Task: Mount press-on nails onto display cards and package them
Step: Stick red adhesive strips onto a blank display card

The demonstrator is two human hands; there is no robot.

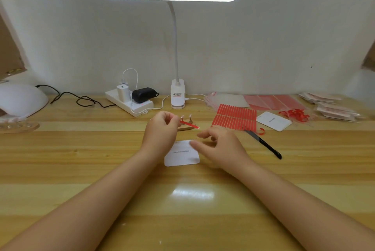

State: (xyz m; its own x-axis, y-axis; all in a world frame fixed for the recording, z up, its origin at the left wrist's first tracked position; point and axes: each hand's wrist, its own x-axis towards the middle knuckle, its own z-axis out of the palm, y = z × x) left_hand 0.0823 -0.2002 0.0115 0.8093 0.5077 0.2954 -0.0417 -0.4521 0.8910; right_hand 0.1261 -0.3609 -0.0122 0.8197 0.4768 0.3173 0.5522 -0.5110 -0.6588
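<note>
A white display card (182, 156) with small printed text lies flat on the wooden table in front of me. My left hand (161, 132) is raised above its far left corner and pinches one end of a thin red adhesive strip (190, 124) that points to the right. My right hand (218, 145) hovers over the card's right edge with loosely bent fingers and holds nothing. Behind the strip stands a small wooden holder (185, 127) with press-on nails (186, 117) on little stands.
A sheet of red adhesive strips (234, 119), a second white card (274, 120) and black tweezers (263, 144) lie to the right. Clear bags (227, 100) and packaged sets (332, 108) sit at the back right. A clip lamp (178, 94), power strip (129, 102) and white nail lamp (21, 99) line the back.
</note>
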